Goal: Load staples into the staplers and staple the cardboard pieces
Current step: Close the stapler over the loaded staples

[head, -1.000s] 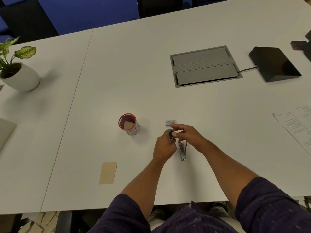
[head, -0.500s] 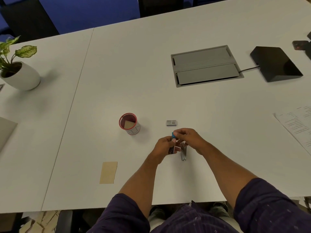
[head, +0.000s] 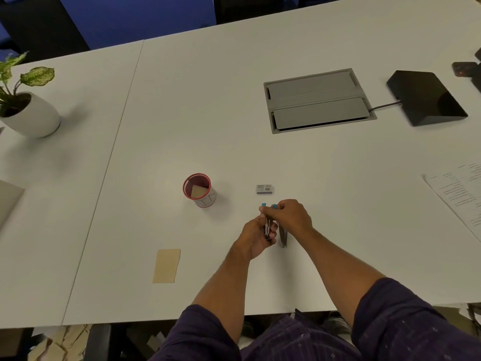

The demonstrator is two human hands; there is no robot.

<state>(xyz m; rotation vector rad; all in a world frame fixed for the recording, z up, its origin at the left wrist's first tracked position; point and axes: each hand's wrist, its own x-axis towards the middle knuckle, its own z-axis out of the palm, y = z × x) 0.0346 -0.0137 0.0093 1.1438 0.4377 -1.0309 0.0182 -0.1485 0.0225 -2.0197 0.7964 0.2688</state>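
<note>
Both hands are lifting slightly: left hand gripping the small stiff metal stapler, right hand pinching its blue end, just below the staple box.

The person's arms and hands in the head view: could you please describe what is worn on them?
Both forearms are bare, with the sleeves ending near the elbows. The left sleeve and right sleeve are dark purple fabric with faint thin stripes and small pale specks. No gloves, rings or watch show on the left hand or the right hand.
</note>
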